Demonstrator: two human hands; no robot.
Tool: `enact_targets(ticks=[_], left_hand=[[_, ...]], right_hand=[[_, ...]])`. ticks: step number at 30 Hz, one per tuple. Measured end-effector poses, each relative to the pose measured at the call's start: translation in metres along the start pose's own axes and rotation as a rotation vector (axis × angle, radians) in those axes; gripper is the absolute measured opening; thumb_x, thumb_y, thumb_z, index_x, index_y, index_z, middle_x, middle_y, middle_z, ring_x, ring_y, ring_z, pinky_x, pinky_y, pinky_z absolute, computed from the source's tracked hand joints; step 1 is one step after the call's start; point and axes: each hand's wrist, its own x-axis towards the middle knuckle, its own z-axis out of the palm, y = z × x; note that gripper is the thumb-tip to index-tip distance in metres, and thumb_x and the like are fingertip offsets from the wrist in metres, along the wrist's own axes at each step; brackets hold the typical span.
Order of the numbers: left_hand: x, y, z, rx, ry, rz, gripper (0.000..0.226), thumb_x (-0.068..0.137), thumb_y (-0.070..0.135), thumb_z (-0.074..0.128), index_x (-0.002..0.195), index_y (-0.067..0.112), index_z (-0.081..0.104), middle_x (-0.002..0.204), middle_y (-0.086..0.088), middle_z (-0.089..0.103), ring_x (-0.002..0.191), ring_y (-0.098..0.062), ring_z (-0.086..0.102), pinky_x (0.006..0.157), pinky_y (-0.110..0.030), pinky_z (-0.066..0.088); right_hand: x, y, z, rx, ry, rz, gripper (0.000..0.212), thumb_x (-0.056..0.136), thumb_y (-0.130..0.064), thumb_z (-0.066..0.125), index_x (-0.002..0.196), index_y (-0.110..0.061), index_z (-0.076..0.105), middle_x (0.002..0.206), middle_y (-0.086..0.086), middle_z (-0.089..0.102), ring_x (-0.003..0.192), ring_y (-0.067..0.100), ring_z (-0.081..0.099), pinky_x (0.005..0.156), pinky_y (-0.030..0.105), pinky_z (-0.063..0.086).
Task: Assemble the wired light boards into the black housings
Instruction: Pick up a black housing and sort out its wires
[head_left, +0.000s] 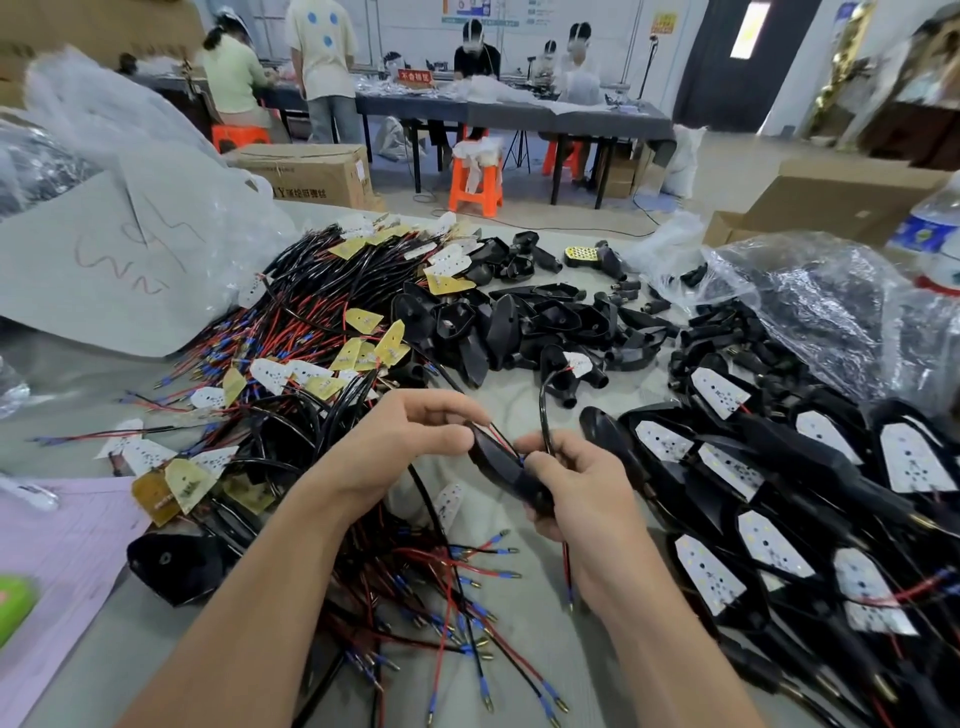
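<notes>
red sign (414, 76): 不合格区 | carton (306, 176): "Y" + illegible chars

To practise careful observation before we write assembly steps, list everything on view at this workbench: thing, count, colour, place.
Held housing: one, black, between both hands.
Wired light boards: many, white or yellow, red and black wires, heaped left.
Empty housings: many, black, table centre.
Filled housings: many, black with white boards, right.
Plastic bags: several, clear, far left and right.
Water bottle: one, clear, blue label, far right.
Cardboard boxes: several, brown, floor behind table.
Stools: a few, orange, background.
Paper: one sheet, pink, lower left.
Left hand: one, grips the held housing's upper end.
Right hand: one, grips its lower end and a black cable.
</notes>
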Motion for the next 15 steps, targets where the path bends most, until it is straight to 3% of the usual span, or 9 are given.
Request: enact_targets(ticks=[3,7,11,15], left_hand=[[0.0,-0.002,0.003,-0.014,-0.042,-0.019,0.024,0.082,0.02,0.075,0.105,0.018,0.081,0.084,0.005,0.075,0.079,-0.006,0.065,0.074,-0.016,0.051],[0.0,-0.002,0.006,0.03,-0.063,-0.041,0.027,0.082,0.028,0.074,0.108,0.019,0.08,0.085,0.001,0.071,0.082,-0.013,0.059,0.081,-0.026,0.049],[0.004,-0.003,0.013,0.01,-0.058,-0.073,0.036,0.083,0.038,0.074,0.118,0.029,0.077,0.08,0.01,0.066,0.079,-0.01,0.06,0.085,-0.03,0.051],[0.003,-0.004,0.02,0.057,-0.135,-0.094,0.04,0.083,0.043,0.073,0.121,0.035,0.074,0.104,-0.014,0.075,0.088,-0.013,0.063,0.094,-0.039,0.05]], right_hand=[[-0.001,0.001,0.002,0.011,0.011,0.0,0.022,0.097,-0.006,0.057,0.088,-0.018,0.073,0.069,0.002,0.064,0.053,0.013,0.051,0.044,0.02,0.041],[-0.001,0.001,0.001,0.037,0.039,-0.004,0.025,0.096,-0.004,0.058,0.08,-0.017,0.071,0.068,0.004,0.063,0.052,0.014,0.049,0.042,0.019,0.04],[0.003,0.003,0.0,0.04,0.089,-0.023,0.032,0.095,-0.006,0.059,0.072,-0.024,0.071,0.065,0.001,0.062,0.058,0.017,0.051,0.044,0.022,0.042],[0.006,0.006,0.001,0.05,0.114,-0.048,0.035,0.096,-0.008,0.06,0.069,-0.028,0.068,0.061,-0.002,0.058,0.06,0.017,0.051,0.051,0.028,0.047]])
